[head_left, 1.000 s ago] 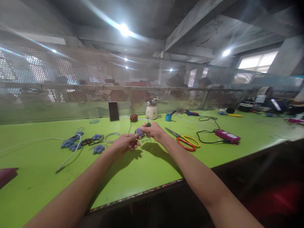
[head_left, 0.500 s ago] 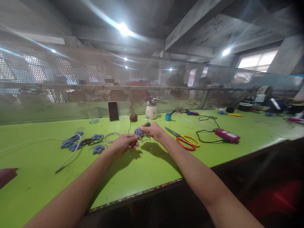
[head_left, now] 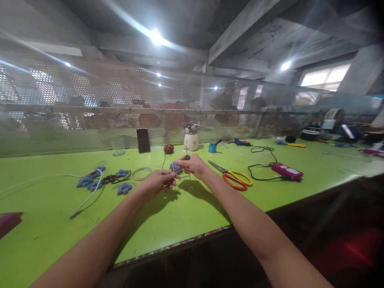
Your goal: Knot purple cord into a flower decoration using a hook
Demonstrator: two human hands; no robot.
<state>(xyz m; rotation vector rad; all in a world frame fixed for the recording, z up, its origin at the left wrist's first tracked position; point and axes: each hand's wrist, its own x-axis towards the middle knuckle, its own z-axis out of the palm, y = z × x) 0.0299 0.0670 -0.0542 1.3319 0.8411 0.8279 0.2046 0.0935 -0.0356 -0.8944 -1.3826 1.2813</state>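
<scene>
In the head view, both of my hands meet over the green table. My right hand is closed around a thin crochet hook with a green grip. Its slim shaft shows above and below the fingers. My left hand pinches close beside it, fingers bent together on yarn that is mostly hidden. A blue yarn piece shows between the two hands, just behind the fingertips. From a multicoloured yarn ball, a dark strand runs down behind my left hand.
Blue crocheted flowers and a pale cable lie left, with a ring nearby. Scissors and a magenta box with a black cord lie right. A phone, bottle and blue pot stand behind.
The left fingertips have shifted slightly against the right hand. My right hand stays in nearly the same place, and the objects on the table have not moved.
</scene>
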